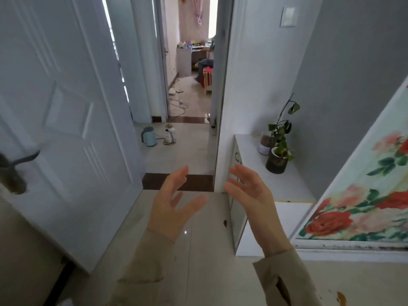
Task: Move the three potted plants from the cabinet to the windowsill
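Two potted plants stand on the low white cabinet (287, 186) by the grey wall at the right. The nearer one has a dark pot (276, 163) with green leaves. Behind it sits a pale pot (265, 145) with a long thin stem rising from that spot. My left hand (174, 204) and my right hand (249, 193) are both raised in front of me, fingers spread, holding nothing. They are left of and nearer than the pots. No windowsill is in view.
An open white door (66, 129) with a dark handle fills the left. Ahead, a doorway opens to a hallway with a blue kettle (149, 136) and cables on the tiled floor. A rose-patterned surface (364, 206) lies at the right.
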